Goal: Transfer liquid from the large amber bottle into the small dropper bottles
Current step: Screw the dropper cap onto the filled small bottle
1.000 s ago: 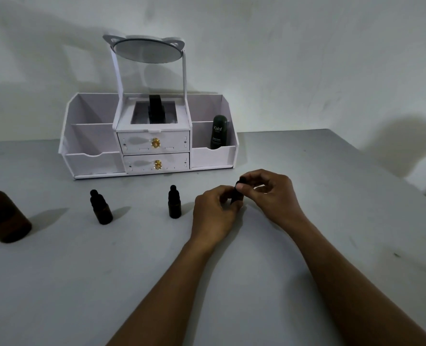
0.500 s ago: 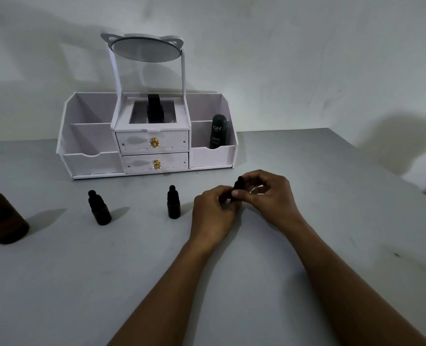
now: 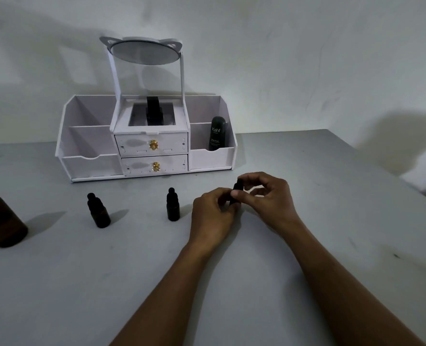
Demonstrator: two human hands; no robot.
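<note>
A small dark dropper bottle (image 3: 235,193) stands between my two hands on the grey table (image 3: 232,270). My left hand (image 3: 213,216) grips its body, which is mostly hidden. My right hand (image 3: 269,196) pinches its black dropper cap with thumb and fingers. Two more small dropper bottles stand capped to the left, one (image 3: 172,204) near my left hand and one (image 3: 98,210) farther off. The large amber bottle (image 3: 0,221) stands at the left edge, partly cut off.
A white cosmetic organizer (image 3: 147,146) with two gold-knobbed drawers and a round mirror (image 3: 143,52) stands at the back against the wall. It holds a dark Kahf bottle (image 3: 217,133) on the right and a black item (image 3: 154,113) in the middle.
My right fingers have shifted slightly around the dropper cap, and more of the cap shows above my left hand. The other bottles have not moved.
</note>
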